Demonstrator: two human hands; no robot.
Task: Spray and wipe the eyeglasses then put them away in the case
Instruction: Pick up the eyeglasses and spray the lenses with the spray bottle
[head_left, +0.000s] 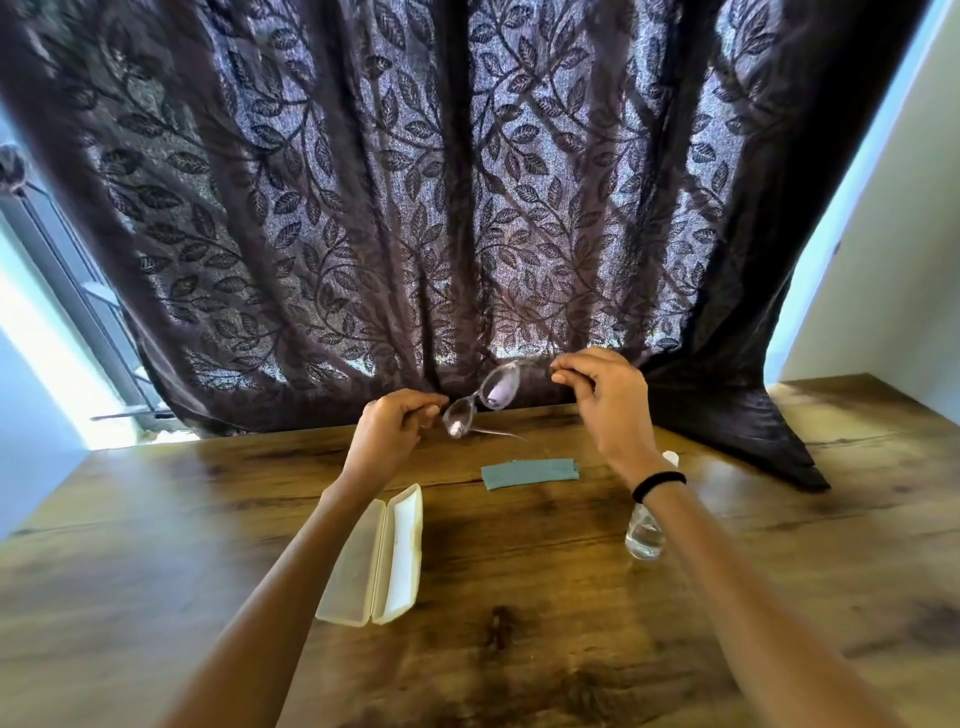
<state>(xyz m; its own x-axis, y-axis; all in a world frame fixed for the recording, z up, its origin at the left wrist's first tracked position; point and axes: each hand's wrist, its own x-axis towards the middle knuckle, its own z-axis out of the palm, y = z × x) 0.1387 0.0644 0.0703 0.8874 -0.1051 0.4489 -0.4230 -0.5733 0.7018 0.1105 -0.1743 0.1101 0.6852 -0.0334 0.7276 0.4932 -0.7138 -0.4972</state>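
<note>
Over the far surface (519, 597), holds eyeglasses (496, 389) tilted toward the curtain (415, 208), pinching either end in left hand (392, 428) and right hand (605, 400) fingers (563, 375), probably to check the lenses.

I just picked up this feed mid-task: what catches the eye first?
The eyeglasses stand out, held tilted above the far edge of the table, the left hand and right hand each pinching one end, before a dark leaf-patterned curtain. Nearer on it sit the open case, a folded grey-blue cloth and, partly behind the right forearm, a clear spray bottle.
</note>
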